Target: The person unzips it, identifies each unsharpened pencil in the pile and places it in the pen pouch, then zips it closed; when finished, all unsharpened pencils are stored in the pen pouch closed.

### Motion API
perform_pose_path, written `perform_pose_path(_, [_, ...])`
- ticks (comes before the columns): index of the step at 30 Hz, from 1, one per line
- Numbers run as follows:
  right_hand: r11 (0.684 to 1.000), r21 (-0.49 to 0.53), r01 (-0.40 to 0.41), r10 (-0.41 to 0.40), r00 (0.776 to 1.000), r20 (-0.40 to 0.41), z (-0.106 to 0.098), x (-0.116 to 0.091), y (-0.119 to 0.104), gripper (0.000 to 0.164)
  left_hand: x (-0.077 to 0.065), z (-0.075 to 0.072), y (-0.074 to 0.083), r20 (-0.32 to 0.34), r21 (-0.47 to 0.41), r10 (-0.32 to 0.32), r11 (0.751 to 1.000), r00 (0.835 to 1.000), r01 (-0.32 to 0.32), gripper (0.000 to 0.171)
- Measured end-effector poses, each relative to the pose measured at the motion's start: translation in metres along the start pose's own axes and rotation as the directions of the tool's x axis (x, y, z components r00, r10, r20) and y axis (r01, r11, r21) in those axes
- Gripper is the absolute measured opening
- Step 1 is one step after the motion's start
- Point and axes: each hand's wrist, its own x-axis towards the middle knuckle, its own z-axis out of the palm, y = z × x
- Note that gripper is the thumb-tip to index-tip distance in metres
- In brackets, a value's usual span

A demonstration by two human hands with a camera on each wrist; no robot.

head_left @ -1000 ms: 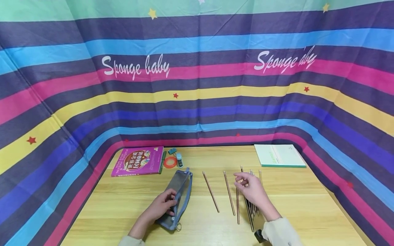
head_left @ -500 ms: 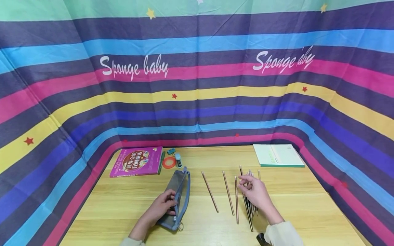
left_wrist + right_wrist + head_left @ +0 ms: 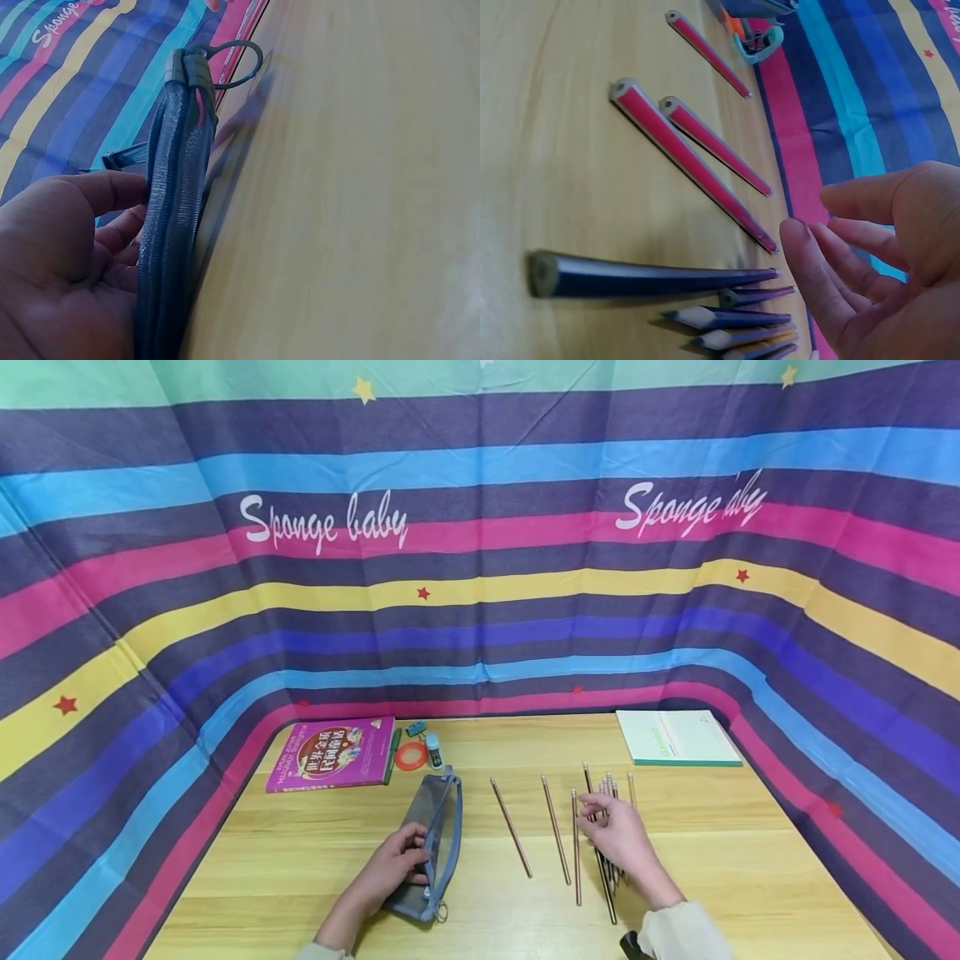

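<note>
My left hand [image 3: 393, 864] holds the side of a blue-grey mesh pencil case [image 3: 429, 806], whose zipped top gapes. In the left wrist view, the thumb and fingers grip the case [image 3: 169, 202] at its edge. My right hand [image 3: 618, 833] is over a group of pencils, thumb and forefinger apart with nothing between them. Beside it lies a reddish pencil [image 3: 577, 860]; a longer dark pencil [image 3: 652, 277] runs under the hand. Several sharpened pencils [image 3: 742, 319] lie bunched there, partly hidden by the hand in the head view.
Two more reddish pencils, a left one [image 3: 512, 828] and a middle one [image 3: 557, 831], lie apart between the hands. Behind the case are a purple book [image 3: 352, 752], an orange tape roll [image 3: 411, 757] and a glue stick [image 3: 435, 752]. A pale green notebook [image 3: 678, 739] lies back right.
My right hand has drawn slightly back towards me, uncovering the upper end of the nearest reddish pencil. The left hand and the pencil case stay in place.
</note>
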Motion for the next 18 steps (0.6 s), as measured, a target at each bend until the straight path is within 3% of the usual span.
perform_pose_path(10, [0.998,-0.068,-0.016,0.016,1.0,-0.009,0.009,0.0,0.004,0.04,0.0,0.003,-0.003,0.002,-0.011,0.001,1.0,1.0,-0.001,0.023])
perform_pose_path(18, [0.998,-0.064,-0.028,0.025,0.998,-0.049,-0.023,0.003,0.011,0.044,-0.001,0.001,-0.004,-0.014,-0.007,-0.003,1.0,1.0,0.003,0.024])
